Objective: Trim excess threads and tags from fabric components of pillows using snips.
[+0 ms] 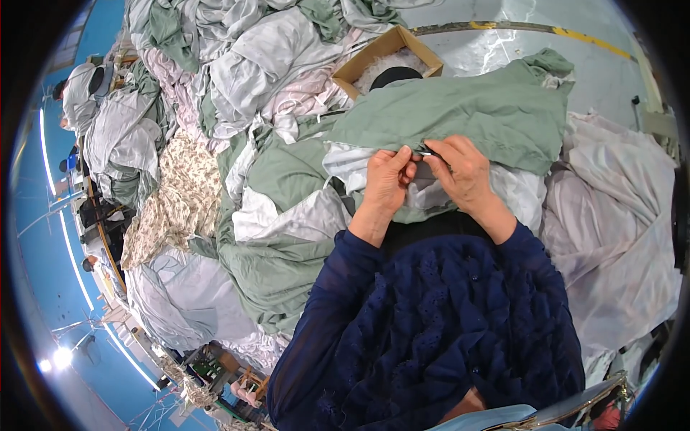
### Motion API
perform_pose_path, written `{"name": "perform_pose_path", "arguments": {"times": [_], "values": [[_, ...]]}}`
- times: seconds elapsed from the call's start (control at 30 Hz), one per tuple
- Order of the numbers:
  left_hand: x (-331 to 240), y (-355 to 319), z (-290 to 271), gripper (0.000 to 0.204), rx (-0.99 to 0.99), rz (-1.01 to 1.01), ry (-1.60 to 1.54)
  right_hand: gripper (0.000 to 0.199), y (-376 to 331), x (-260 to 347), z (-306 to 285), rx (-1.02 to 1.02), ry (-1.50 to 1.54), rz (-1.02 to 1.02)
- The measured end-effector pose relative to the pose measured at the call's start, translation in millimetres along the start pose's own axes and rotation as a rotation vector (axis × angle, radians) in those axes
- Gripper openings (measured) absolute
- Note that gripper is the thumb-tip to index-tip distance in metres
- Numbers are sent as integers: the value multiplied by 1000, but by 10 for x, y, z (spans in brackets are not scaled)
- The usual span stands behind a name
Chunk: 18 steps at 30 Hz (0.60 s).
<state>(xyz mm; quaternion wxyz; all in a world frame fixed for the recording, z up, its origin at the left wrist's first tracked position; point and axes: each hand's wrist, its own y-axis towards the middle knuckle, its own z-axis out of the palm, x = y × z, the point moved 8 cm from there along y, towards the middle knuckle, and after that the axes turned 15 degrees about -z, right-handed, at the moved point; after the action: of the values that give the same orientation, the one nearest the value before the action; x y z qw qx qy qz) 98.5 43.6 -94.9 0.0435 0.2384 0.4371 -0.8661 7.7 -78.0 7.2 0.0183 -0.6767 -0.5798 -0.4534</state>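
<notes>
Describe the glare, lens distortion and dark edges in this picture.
Head view: a bright lamp glares at lower left; head view: the grey floor shows white glare streaks; head view: the yellow-marked floor line bows, and the corners go black.

- Small dark tool [426, 151] in my right hand [460, 171]: mostly behind fingers, type unclear.
- My left hand [390, 179]: fingertips partly curled out of sight at the green cloth [460, 108], exact contact unreadable.
- Black rounded thing [395, 75] by the cardboard box [368, 53]: lower part hidden by that cloth, can't ID.
- Fabric heap [266, 57]: cut off by top edge.
- Thin-framed item [581, 404], lower right: cropped at bottom.
- Person in a cap [92, 264], far left: too small for hand detail.
</notes>
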Motion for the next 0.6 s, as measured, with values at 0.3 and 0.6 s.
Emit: {"name": "perform_pose_path", "arguments": {"times": [0.3, 0.6], "values": [[2, -13, 25, 25, 11, 13, -4, 25, -9, 21, -18, 2, 11, -25], [0, -24, 19, 25, -7, 6, 2, 23, -18, -16, 8, -25, 62, -6]]}}
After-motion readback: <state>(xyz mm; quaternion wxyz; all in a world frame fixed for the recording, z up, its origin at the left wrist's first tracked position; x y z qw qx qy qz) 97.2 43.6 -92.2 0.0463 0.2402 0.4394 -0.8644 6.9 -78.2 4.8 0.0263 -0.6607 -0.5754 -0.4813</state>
